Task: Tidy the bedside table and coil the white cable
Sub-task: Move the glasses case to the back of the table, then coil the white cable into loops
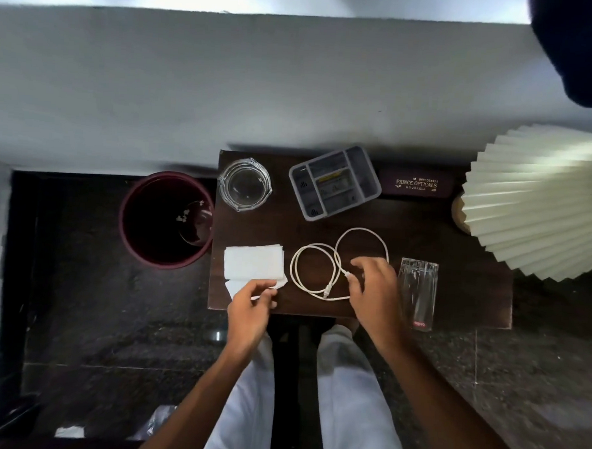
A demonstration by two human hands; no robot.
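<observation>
Dark stone floor under a dark wooden bedside table against a pale wall. Far left, beside the table: maroon bin. On top, left to right: glass ashtray at the back; white tissues at the front, corner pinched by left hand; grey organiser tray; white cable in two loose loops, one plug gripped by right hand; clear case; maroon spectacle case; pleated lamp.
</observation>
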